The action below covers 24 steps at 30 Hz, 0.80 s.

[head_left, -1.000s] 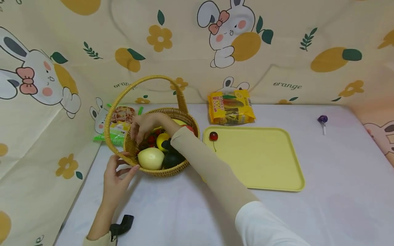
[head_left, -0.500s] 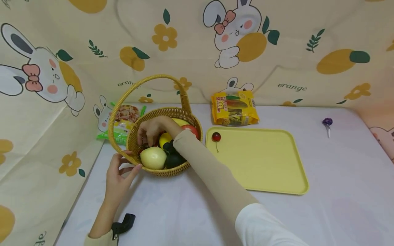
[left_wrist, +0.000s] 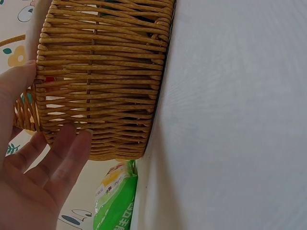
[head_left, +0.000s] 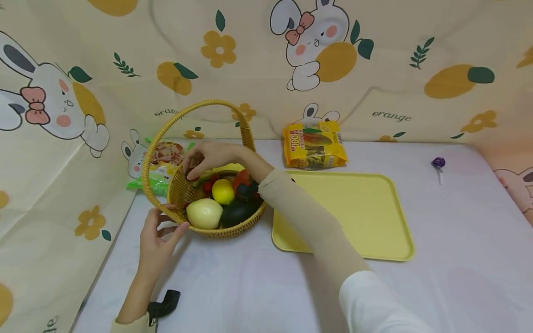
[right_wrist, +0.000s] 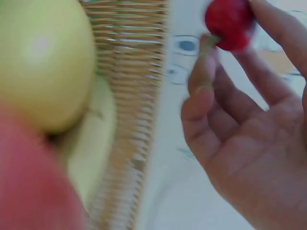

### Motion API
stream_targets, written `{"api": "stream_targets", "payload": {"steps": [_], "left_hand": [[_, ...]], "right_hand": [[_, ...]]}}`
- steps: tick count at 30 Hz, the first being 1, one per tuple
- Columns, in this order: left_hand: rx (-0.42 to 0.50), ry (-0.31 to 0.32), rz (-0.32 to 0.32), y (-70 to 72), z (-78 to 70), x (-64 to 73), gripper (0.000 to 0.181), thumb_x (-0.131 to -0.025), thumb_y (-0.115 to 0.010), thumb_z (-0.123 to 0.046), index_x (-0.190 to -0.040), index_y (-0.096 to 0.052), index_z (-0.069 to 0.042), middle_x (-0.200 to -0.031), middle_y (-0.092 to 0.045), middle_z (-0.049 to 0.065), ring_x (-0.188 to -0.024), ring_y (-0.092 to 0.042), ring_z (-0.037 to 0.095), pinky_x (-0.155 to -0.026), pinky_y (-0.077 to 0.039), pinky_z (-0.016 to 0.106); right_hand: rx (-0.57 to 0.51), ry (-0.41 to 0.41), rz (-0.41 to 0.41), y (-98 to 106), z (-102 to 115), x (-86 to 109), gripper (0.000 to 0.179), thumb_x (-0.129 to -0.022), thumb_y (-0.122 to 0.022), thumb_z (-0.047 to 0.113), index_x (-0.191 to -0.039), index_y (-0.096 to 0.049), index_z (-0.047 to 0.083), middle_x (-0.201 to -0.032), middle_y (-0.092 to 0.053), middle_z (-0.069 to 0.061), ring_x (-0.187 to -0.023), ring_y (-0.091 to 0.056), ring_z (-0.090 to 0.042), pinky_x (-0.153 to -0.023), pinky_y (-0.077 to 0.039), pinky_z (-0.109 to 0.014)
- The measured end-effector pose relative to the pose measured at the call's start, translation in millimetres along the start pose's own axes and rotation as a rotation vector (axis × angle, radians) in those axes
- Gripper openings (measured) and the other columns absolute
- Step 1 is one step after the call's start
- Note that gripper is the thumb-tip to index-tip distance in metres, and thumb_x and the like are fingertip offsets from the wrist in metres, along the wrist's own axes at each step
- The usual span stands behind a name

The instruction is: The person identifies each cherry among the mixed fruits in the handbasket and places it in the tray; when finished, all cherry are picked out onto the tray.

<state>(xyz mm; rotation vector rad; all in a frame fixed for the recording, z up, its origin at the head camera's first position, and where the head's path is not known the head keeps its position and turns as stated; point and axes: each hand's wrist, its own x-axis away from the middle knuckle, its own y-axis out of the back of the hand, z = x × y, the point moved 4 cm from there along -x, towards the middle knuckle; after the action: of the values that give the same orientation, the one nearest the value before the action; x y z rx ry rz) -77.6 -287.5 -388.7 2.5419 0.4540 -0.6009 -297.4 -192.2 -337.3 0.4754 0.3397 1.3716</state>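
Observation:
My left hand (head_left: 160,243) holds the near left rim of the wicker basket (head_left: 225,234), at the foot of its handle. In the left wrist view, the thumb and fingers lie on either side of the rim. Over the basket's far left side, my right hand (head_left: 212,155) pinches a red cherry (right_wrist: 230,24), clearest in the right wrist view. Inside the basket lie a pale yellow-green fruit (head_left: 204,214), a dark green avocado-like fruit (head_left: 238,213), a lemon (head_left: 223,192), a banana (right_wrist: 93,139), a red apple-like fruit (head_left: 241,181) and small red fruits (head_left: 207,186).
A yellow tray (head_left: 354,217) lies right of the basket, partly behind my right sleeve. Behind it sits a yellow snack bag (head_left: 315,145). A green snack bag (head_left: 156,181) leans behind the basket. A purple lollipop (head_left: 438,163) lies far right. Patterned cloth walls the back and left.
My right hand has risen from among the fruit, bringing up a cherry. Its forearm has shifted right and now covers most of the cherry on the tray. The left hand keeps its hold.

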Motion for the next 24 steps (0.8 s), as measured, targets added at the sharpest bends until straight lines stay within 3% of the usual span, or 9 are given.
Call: {"api": "stream_targets", "payload": {"steps": [4,10,13,17,21,24], "left_hand": [[-0.002,0.022,-0.006,-0.3,1.1,0.3,0.05,-0.079,-0.069,0.021,-0.124,-0.048,0.016,-0.118,-0.052,0.028,-0.099,-0.057,0.011,-0.078,-0.052,0.01],[-0.017,0.077,-0.006,-1.8,26.1,4.6,0.055,-0.08,-0.072,0.018,-0.129,-0.05,0.009,-0.123,-0.053,0.02,-0.101,-0.056,0.011,-0.079,-0.051,0.009],[-0.011,0.057,-0.008,-0.6,34.9,6.9,0.057,-0.078,-0.072,0.019,-0.13,-0.05,0.009,-0.124,-0.053,0.02,-0.102,-0.056,0.011,-0.078,-0.051,0.009],[0.006,0.027,-0.009,-0.9,35.1,7.7,0.057,-0.077,-0.071,0.022,-0.129,-0.05,0.011,-0.122,-0.052,0.022,-0.101,-0.056,0.011,-0.078,-0.051,0.009],[0.011,0.016,-0.01,-1.2,35.0,7.1,0.057,-0.077,-0.071,0.022,-0.129,-0.05,0.01,-0.121,-0.053,0.02,-0.101,-0.056,0.011,-0.077,-0.052,0.009],[0.014,0.018,-0.01,-1.2,35.6,7.0,0.057,-0.077,-0.072,0.02,-0.129,-0.051,0.009,-0.122,-0.053,0.019,-0.101,-0.056,0.011,-0.077,-0.052,0.01]], "right_hand": [[-0.062,0.125,-0.177,21.8,6.7,55.4,0.016,-0.09,-0.074,0.013,-0.103,-0.069,0.004,-0.097,-0.069,-0.008,-0.086,-0.062,-0.023,-0.079,-0.054,-0.032],[-0.222,0.092,-0.445,34.8,-21.6,154.2,0.013,-0.092,-0.07,0.005,-0.104,-0.068,0.001,-0.097,-0.066,-0.013,-0.076,-0.058,-0.023,-0.066,-0.053,-0.03],[-0.269,0.019,-0.558,32.9,-45.6,196.7,0.017,-0.094,-0.067,0.004,-0.11,-0.07,-0.003,-0.096,-0.068,-0.014,-0.07,-0.06,-0.021,-0.061,-0.054,-0.029],[-0.264,-0.145,-0.626,25.9,-73.2,243.5,0.031,-0.091,-0.07,0.003,-0.12,-0.065,-0.009,-0.109,-0.068,-0.019,-0.085,-0.067,-0.024,-0.071,-0.058,-0.028],[-0.162,-0.263,-0.642,18.2,-92.0,273.5,0.039,-0.086,-0.076,0.003,-0.121,-0.063,-0.008,-0.117,-0.064,-0.021,-0.096,-0.067,-0.023,-0.078,-0.057,-0.024],[-0.058,-0.306,-0.65,12.4,-103.1,285.5,0.038,-0.086,-0.078,0.006,-0.119,-0.064,-0.006,-0.109,-0.066,-0.017,-0.093,-0.065,-0.024,-0.08,-0.056,-0.025]]}}
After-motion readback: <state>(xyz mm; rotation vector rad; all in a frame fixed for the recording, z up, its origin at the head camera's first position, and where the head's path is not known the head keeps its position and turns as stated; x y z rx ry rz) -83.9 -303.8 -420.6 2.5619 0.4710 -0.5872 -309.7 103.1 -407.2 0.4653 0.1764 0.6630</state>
